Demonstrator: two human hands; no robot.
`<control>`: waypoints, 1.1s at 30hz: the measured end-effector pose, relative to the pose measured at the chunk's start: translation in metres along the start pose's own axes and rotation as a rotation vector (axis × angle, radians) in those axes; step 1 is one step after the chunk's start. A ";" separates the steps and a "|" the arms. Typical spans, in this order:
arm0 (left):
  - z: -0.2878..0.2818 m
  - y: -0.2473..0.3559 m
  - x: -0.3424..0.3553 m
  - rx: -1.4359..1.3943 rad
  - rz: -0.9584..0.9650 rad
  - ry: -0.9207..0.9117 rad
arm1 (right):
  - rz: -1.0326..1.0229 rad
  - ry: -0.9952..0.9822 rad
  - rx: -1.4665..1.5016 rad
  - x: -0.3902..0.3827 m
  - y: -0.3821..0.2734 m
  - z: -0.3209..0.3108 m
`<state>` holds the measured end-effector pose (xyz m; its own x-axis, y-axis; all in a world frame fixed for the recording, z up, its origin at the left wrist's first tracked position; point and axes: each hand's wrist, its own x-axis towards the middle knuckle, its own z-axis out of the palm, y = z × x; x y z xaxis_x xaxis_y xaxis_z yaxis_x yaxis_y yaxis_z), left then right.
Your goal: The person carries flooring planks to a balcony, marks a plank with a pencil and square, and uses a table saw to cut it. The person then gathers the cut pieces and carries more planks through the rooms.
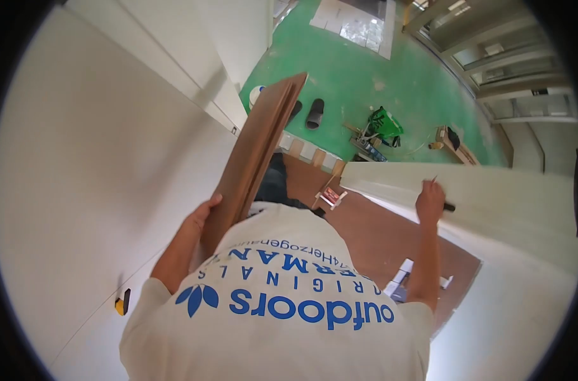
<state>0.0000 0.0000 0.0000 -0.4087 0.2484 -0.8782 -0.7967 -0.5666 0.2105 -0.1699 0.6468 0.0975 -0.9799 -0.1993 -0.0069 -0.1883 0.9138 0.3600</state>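
My left hand (206, 213) grips long brown planks (254, 155) by the edge. They stand tilted up in front of my left side, seemingly two laid face to face, with their lower ends hidden behind my arm and white shirt. At the right, my right hand (431, 202) is raised in front of the white wall (492, 190), its fingers closed round a thin dark-handled tool (449, 207). A slim point sticks out on the far side of the fist; the exact kind cannot be made out. Brown flooring (378, 225) lies below, between my arms.
A red-and-white package (331, 196) and white-grey items (400, 282) lie on the brown floor. Beyond its stepped edge, the green floor (340, 76) holds dark slippers (315, 114), a green bag (384, 122) and a wooden piece (457, 146). A yellow-black object (122, 302) is at left.
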 end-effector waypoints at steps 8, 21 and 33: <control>0.056 0.118 0.017 -0.036 -0.066 0.069 | 0.078 -0.251 -0.050 0.025 -0.010 0.033; 0.077 0.181 0.047 -0.122 -0.040 0.200 | 0.007 -0.297 0.036 0.049 -0.016 0.039; 0.062 0.177 0.066 -0.211 0.024 0.160 | -0.047 -0.385 0.091 0.091 -0.014 0.055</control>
<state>-0.1952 -0.0352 0.0059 -0.3367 0.1150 -0.9345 -0.6706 -0.7260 0.1523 -0.2603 0.6355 0.0405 -0.9196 -0.1103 -0.3770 -0.2220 0.9377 0.2673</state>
